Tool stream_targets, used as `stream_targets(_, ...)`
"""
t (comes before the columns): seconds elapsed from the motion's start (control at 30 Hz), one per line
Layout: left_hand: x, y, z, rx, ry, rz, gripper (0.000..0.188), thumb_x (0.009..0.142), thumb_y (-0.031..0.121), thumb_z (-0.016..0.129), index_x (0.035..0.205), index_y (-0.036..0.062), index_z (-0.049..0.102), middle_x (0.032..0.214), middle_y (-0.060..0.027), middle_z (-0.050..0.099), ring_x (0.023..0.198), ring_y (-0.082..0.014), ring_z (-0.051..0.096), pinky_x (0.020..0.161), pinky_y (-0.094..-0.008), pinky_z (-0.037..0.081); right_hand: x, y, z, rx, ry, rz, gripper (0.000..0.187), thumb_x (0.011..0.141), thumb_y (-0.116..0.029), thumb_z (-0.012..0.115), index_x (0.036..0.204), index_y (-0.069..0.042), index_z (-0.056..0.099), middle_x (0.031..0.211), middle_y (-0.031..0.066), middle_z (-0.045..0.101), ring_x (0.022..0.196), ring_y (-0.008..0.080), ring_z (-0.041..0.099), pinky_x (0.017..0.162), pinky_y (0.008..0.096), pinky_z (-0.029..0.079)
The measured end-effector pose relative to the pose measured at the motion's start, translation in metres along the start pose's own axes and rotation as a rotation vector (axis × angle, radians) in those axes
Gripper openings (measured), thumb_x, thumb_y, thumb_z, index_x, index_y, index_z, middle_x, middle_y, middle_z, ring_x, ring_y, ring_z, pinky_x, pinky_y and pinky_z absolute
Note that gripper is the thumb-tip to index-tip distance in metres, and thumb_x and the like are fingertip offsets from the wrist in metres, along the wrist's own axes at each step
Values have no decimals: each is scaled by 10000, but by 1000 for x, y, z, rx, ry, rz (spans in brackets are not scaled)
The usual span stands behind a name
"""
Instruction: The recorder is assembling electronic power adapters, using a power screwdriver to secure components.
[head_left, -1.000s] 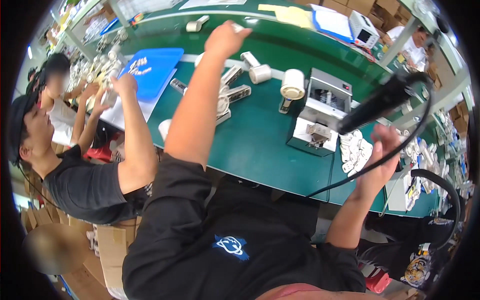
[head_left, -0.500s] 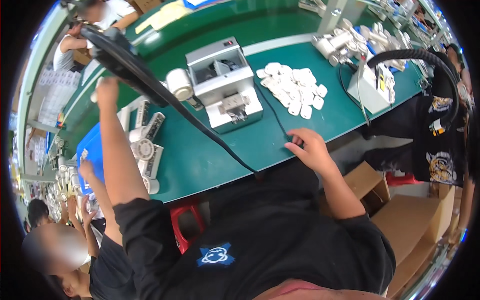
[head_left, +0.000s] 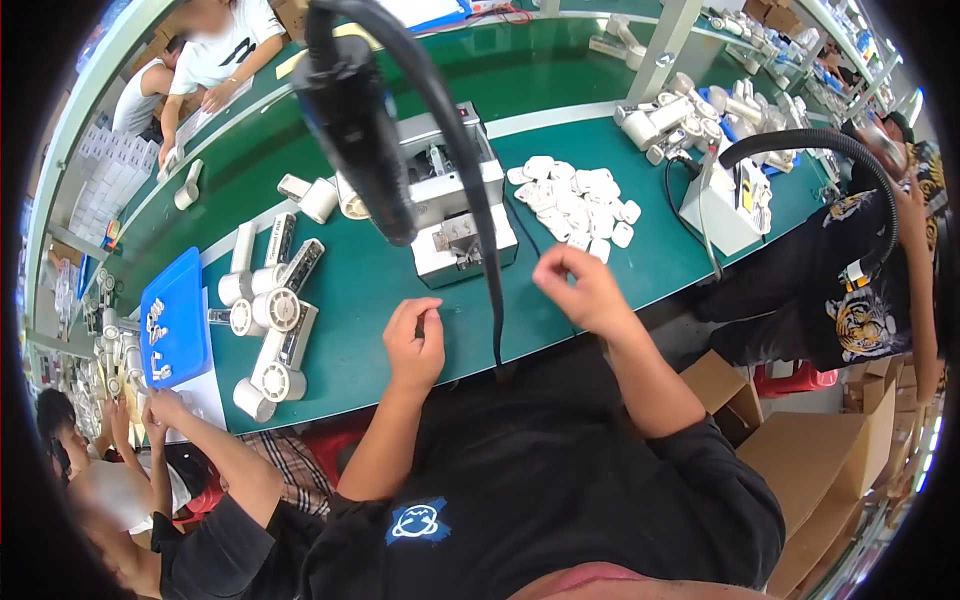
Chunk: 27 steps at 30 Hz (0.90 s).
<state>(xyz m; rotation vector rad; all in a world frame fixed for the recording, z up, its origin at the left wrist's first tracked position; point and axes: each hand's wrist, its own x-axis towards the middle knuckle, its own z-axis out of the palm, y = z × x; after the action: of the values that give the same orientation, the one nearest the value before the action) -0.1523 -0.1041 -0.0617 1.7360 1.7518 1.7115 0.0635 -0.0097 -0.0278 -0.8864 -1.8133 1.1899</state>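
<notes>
My left hand [head_left: 414, 345] is just above the near part of the green bench, its fingers loosely curved with nothing seen in them. Over the bench to the right, my right hand [head_left: 582, 290] has its fingers bent, thumb and forefinger a little apart, and no thing shows there. Beyond the hands stands a grey metal machine [head_left: 435, 197] with a small metal fixture [head_left: 458, 234] at its front. A pile of small white plastic covers [head_left: 575, 200] lies behind my right hand. Left of the machine, several white housings with round ends and handles [head_left: 283, 309] lie together.
A thick black tube [head_left: 365, 150] hangs in front of the machine. The blue tray [head_left: 190, 300] holds small white parts at the left. One white housing [head_left: 187, 186] lies on the far surface. A white box [head_left: 725, 195] stands right. Co-workers sit left, far and right.
My left hand has come back from the far left, and a white housing now lies there. My right hand has moved slightly left. The view has shifted, so the black tube now crosses the machine.
</notes>
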Motion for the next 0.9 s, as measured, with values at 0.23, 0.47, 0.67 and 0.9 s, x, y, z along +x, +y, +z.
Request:
stream_targets(0.23, 4, 2, 8, 16, -220, -90, 68, 790, 12, 558, 827, 20, 614, 708, -91, 567, 578, -191, 524, 540, -285, 425, 80, -47, 20, 538, 242, -122, 218, 877, -52, 519, 1092, -48, 556, 754, 0, 520, 622, 57, 459, 550, 191, 376)
stream_targets(0.47, 5, 1, 11, 81, -317, -60, 73, 755, 29, 579, 821, 33, 611, 709, -106, 571, 627, -252, 545, 587, -342, 442, 44, 58, 8, 230, 459, 60, 161, 886, -61, 497, 1023, -43, 580, 725, -9, 516, 600, 54, 450, 522, 193, 357)
stream_targets(0.67, 11, 1, 15, 220, -401, 141, 78, 725, 45, 609, 802, 35, 611, 745, -110, 599, 694, -286, 567, 630, -368, 457, 42, 54, 14, -92, 348, 70, 140, 812, -91, 532, 902, -33, 623, 779, 139, 629, 692, 241, 610, 632, 324, 473)
stream_targets(0.9, 7, 0, 14, 201, -388, 116, 79, 720, 41, 618, 798, 34, 612, 760, -118, 603, 724, -300, 572, 658, -373, 458, 34, 39, -28, -545, 533, -166, 217, 746, -122, 605, 956, -71, 617, 980, 147, 577, 916, 329, 538, 801, 413, 426)
